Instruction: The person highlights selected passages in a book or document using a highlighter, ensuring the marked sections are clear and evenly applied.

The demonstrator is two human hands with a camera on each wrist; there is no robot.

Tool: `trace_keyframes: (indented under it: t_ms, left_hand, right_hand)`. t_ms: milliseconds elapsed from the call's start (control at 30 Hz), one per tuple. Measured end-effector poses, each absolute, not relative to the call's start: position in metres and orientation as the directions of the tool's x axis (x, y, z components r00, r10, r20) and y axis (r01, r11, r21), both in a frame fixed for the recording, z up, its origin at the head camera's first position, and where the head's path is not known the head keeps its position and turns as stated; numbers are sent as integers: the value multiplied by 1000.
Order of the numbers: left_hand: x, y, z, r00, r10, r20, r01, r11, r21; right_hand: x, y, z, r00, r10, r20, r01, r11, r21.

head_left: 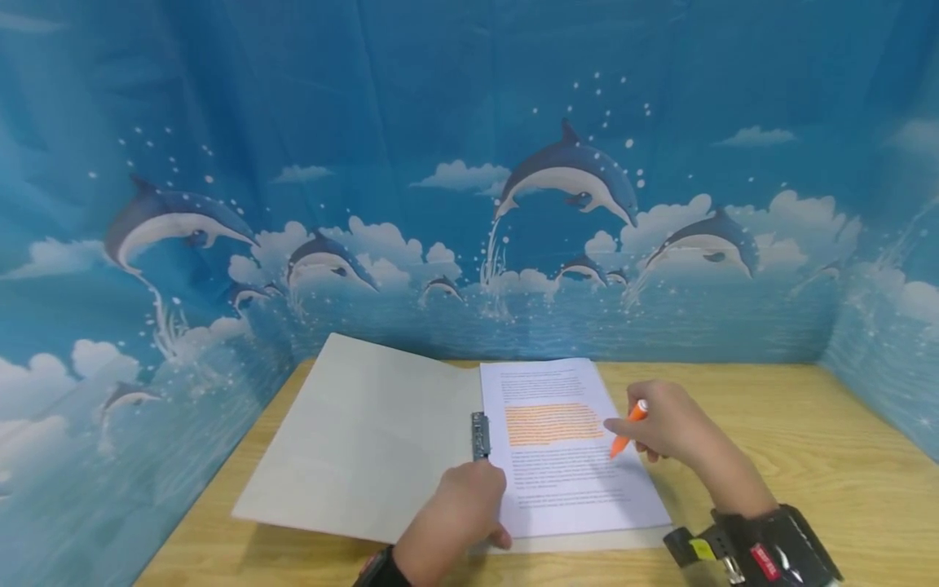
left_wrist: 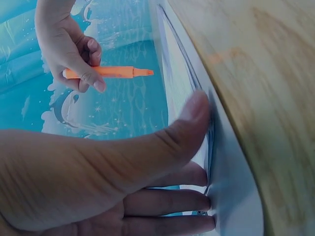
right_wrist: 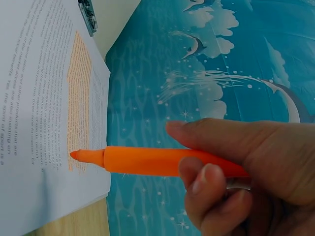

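Observation:
An orange highlighter [right_wrist: 147, 161] is pinched between the thumb and curled fingers of my right hand [head_left: 663, 420]. Its uncapped tip points down over the right side of the printed pages [head_left: 557, 481]. One paragraph on the top sheet carries an orange highlighted block [head_left: 553, 424]. My left hand [head_left: 465, 497] rests at the lower left of the pages, just below the metal clip [head_left: 480, 436]; in the left wrist view its fingers [left_wrist: 167, 202] lie straight against the paper. The pages sit inside an opened pale folder [head_left: 367, 432], whose cover spreads to the left.
A light wooden table [head_left: 792, 440] lies under the folder and extends to the right. Behind it and at both sides hangs a blue curtain [head_left: 440, 98] printed with dolphins and clouds. A black wrist device [head_left: 770, 546] is strapped to the right forearm.

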State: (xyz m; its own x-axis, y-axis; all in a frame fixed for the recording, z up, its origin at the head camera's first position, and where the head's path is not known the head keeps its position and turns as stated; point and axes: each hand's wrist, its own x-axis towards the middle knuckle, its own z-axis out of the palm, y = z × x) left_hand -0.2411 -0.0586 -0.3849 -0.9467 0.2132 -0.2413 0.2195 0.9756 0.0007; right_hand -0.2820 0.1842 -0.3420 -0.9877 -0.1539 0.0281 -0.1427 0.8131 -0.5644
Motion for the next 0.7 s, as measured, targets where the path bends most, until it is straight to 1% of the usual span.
trace_keyframes:
  t_ms: [100,267,333,400,533,700]
  left_hand:
    - [-242,-60,-385,-945,189,-265,187,982,32]
    - [-244,-59,-384,-941,142,-306,162,986,-41]
    - [-243,-58,-384,-943,147,-297,176,982,-71]
    - [-243,-58,-385,-946,153,-285,181,981,-75]
    - [-242,-58,-384,-949,168,-268,190,980,-57]
    - [-241,-57,-382,-948,172,-269,187,982,-33]
  right_hand:
    - [-282,183,-341,-988,-152,28,-141,815,-562]
    - [-281,180,-340,-988,-152,33,-145,821,-552]
    - [-281,180,-340,-986,-160,39,-155,822,-549]
    - [-281,179,-340,-986,-161,39,-156,823,-546]
    - [-281,179,-340,-985,-164,43,-162,828,-537]
    - [-281,180,-339,-990,-134,45,-137,833,-537]
